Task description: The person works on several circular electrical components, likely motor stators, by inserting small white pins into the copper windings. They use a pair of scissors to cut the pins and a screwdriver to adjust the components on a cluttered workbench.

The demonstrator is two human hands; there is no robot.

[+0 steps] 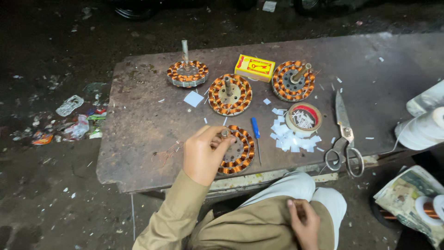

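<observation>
Gripping the shaft of the nearest wound stator (237, 150), the left hand (203, 155) is closed around it at the desk's (138, 139) front edge; the right hand (303, 222) rests low on the lap, fingers curled, whether on something small I cannot tell; three further stators (230, 95) lie behind, all showing copper coils, so winding looks largely done; cut white paper slips (291, 139), a tape roll (303, 119), a blue screwdriver (255, 132) and scissors (344, 139) lie beside.
</observation>
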